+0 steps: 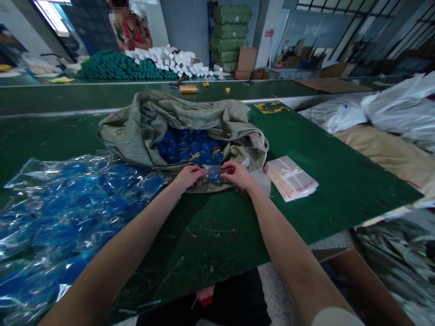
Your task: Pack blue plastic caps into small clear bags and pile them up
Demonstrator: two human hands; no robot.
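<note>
Woven grey-green material is forming a wide, slumped sack (124,131), which is lying open on the green table (217,240) and holding a heap of smooth, rounded blue pieces (195,147). Its mouth is folding back in thick, creased rolls. Over the sack's near edge, a clear packet (214,173) with something blue inside is sitting between the two hands. The left hand (190,176) is pinching the packet's left end between thumb and fingers; the right hand (237,174) is gripping the right end likewise.

To the left, a broad pile of filled packets (84,199) is spreading over the table, its thin, glossy film wrinkling and catching the light around the blue shapes within. Right of the sack, a stack of flat clear bags (290,178) is lying with reddish lines near its edges, and loose clear film (263,181) is resting beside the right wrist. At the lower right, a brown cardboard box (365,280) is standing open, its contents too dark to make out. Farther back, dark green cylindrical pieces (115,65) and white blocks (180,61) are lying heaped before a person (132,31).
</note>
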